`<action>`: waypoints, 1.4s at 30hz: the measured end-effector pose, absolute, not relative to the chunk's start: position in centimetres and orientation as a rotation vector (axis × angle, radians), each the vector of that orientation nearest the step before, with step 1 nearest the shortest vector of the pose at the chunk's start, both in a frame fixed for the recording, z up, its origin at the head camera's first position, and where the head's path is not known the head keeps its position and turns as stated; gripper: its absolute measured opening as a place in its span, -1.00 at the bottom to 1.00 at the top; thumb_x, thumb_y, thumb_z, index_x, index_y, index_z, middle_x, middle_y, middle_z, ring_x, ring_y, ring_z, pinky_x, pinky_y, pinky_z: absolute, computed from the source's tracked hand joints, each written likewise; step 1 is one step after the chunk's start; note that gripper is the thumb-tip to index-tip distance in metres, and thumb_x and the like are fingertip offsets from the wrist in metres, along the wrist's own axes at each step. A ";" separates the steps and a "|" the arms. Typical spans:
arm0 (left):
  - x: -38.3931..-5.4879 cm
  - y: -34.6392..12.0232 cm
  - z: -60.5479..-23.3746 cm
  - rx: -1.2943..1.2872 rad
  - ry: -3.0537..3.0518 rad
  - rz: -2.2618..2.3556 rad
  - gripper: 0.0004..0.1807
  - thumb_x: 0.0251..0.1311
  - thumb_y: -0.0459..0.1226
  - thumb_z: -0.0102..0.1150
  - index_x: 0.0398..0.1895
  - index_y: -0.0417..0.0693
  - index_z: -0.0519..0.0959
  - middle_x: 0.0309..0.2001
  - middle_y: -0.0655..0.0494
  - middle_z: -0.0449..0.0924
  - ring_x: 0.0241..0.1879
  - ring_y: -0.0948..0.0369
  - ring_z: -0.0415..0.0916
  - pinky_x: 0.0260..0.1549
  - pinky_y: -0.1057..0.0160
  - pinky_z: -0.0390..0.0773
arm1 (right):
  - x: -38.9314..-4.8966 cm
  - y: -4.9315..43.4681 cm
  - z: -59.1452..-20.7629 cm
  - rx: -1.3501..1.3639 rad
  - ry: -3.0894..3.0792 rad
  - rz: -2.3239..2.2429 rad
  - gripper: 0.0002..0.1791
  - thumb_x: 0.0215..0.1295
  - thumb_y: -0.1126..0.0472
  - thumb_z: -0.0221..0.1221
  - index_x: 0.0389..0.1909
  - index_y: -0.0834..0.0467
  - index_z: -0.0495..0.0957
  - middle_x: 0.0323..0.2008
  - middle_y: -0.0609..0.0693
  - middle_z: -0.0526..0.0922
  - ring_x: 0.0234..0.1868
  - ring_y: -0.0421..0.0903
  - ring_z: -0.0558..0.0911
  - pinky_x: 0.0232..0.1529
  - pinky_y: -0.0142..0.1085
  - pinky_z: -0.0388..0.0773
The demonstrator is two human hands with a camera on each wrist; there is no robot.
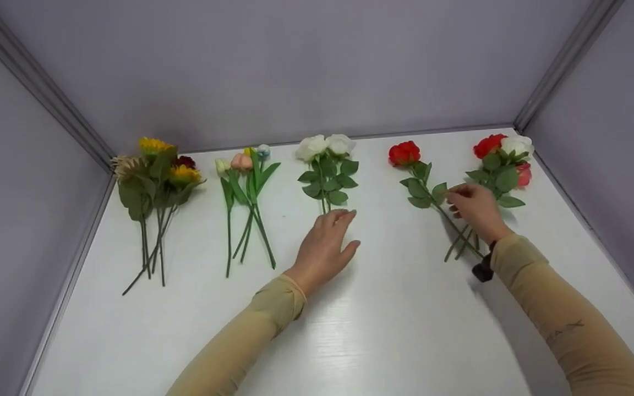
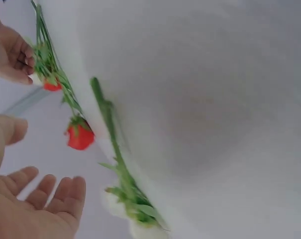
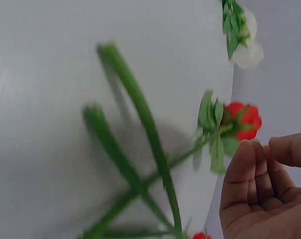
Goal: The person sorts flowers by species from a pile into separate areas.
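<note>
My left hand [image 1: 325, 242] hovers over the table just below the stems of two white roses [image 1: 325, 147], its fingers loosely spread. The left wrist view also shows that left hand [image 2: 38, 204] with nothing in it. Toward the right, my right hand [image 1: 474, 206] has its fingertips beside a leaf of a single red rose [image 1: 405, 154]. In the right wrist view, the fingers of the right hand [image 3: 264, 184] are bent loosely near the thumb, with no stem visible between them. The red rose's stem crosses the stems of a mixed rose bunch [image 1: 501, 157].
Sunflowers [image 1: 154, 146] and darker blooms lie crossed at the far left. Several tulips [image 1: 242, 162] are between them and the white roses. The white table [image 1: 394, 330] is bounded by grey panels [image 1: 317, 66] at the back and sides.
</note>
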State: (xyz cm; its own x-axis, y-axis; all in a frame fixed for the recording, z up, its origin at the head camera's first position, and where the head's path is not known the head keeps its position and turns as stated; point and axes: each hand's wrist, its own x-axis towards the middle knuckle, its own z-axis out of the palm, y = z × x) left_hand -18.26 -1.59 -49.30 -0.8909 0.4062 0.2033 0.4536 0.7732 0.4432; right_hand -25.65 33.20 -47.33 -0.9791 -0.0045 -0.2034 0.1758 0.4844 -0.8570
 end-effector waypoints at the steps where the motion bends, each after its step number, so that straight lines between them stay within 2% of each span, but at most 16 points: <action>1: -18.0 -1.1 -49.1 -0.790 -2.855 -0.662 -0.33 0.46 -0.04 0.19 0.54 -0.02 0.29 0.43 -0.03 0.31 0.42 0.00 0.26 0.34 0.04 0.37 | -25.9 34.2 -47.2 0.177 2.585 -1.471 -0.46 0.55 -0.01 0.09 0.26 0.35 0.43 0.10 0.28 0.53 0.04 0.10 0.58 -0.06 -0.27 0.65; 3: -17.4 -0.1 -48.7 -0.965 -2.825 -0.475 -0.28 0.46 0.02 0.16 0.58 0.02 0.24 0.51 -0.01 0.23 0.49 0.01 0.16 0.46 0.04 0.18 | -26.2 36.1 -47.0 0.230 2.645 -1.418 -0.45 0.52 -0.04 0.12 0.22 0.36 0.45 0.05 0.27 0.55 -0.02 0.06 0.60 -0.12 -0.30 0.66; 7: -16.4 2.3 -47.9 -1.221 -2.749 -0.200 -0.21 0.44 0.15 0.11 0.62 0.12 0.17 0.59 0.03 0.09 0.58 0.02 -0.03 0.54 0.01 -0.09 | -26.5 39.3 -46.9 0.325 2.673 -1.309 -0.44 0.46 -0.07 0.18 0.09 0.40 0.53 -0.11 0.20 0.65 -0.16 -0.01 0.64 -0.19 -0.26 0.69; 11: -15.5 4.9 -47.4 -1.352 -2.732 -0.078 -0.18 0.42 0.23 0.06 0.64 0.21 0.12 0.62 0.10 0.03 0.60 0.06 -0.11 0.55 -0.01 -0.16 | -26.5 40.9 -47.1 0.379 2.605 -1.216 -0.46 0.42 -0.06 0.22 -0.07 0.43 0.56 -0.38 0.06 0.69 -0.33 -0.05 0.69 -0.27 -0.21 0.71; 13: -15.1 6.1 -47.4 -1.401 -2.735 -0.050 -0.18 0.43 0.26 0.02 0.65 0.24 0.10 0.62 0.11 0.01 0.60 0.08 -0.14 0.55 0.01 -0.17 | -26.3 41.2 -47.4 0.412 2.556 -1.206 -0.45 0.40 -0.08 0.24 -0.08 0.41 0.55 -0.45 0.01 0.69 -0.37 -0.07 0.70 -0.28 -0.21 0.70; 16: -14.5 7.5 -47.7 -1.460 -2.730 -0.041 -0.18 0.42 0.28 -0.01 0.64 0.26 0.10 0.63 0.12 0.00 0.60 0.09 -0.14 0.55 0.03 -0.15 | -26.3 41.3 -48.2 0.467 2.492 -1.261 -0.45 0.39 -0.09 0.27 -0.04 0.39 0.53 -0.45 -0.02 0.70 -0.37 -0.11 0.71 -0.26 -0.22 0.70; 26: -13.6 9.1 -49.1 -1.564 -2.679 -0.058 -0.19 0.42 0.29 -0.01 0.63 0.27 0.14 0.62 0.13 0.03 0.58 0.11 -0.06 0.53 0.05 -0.06 | -26.2 41.1 -49.2 0.555 2.391 -1.543 -0.58 0.40 0.06 0.30 -0.05 0.38 0.55 -0.50 -0.05 0.70 -0.43 -0.14 0.73 -0.26 -0.24 0.73; 31: -13.7 8.9 -49.2 -1.554 -2.705 -0.103 -0.22 0.44 0.27 -0.03 0.63 0.27 0.14 0.62 0.13 0.03 0.58 0.12 -0.07 0.53 0.07 -0.07 | -25.7 41.1 -48.8 0.549 2.422 -1.631 -0.63 0.41 0.09 0.28 -0.07 0.37 0.59 -0.49 -0.10 0.69 -0.42 -0.19 0.69 -0.27 -0.31 0.71; 36: -13.8 8.6 -49.4 -1.535 -2.717 -0.155 -0.26 0.47 0.23 -0.04 0.62 0.24 0.17 0.60 0.12 0.08 0.58 0.13 -0.04 0.53 0.07 -0.03 | -24.8 41.2 -48.1 0.596 2.336 -1.924 -0.70 0.40 0.21 0.26 -0.10 0.42 0.56 -0.46 -0.02 0.67 -0.43 -0.17 0.69 -0.30 -0.33 0.71; 42: -14.1 7.8 -49.3 -1.382 -2.786 -0.425 -0.34 0.51 0.14 0.00 0.56 0.14 0.29 0.54 0.13 0.23 0.51 0.16 0.14 0.49 0.18 0.09 | -24.3 39.9 -46.9 0.587 2.272 -2.116 -0.73 0.37 0.22 0.31 -0.13 0.37 0.55 -0.42 0.04 0.68 -0.45 -0.15 0.69 -0.34 -0.33 0.72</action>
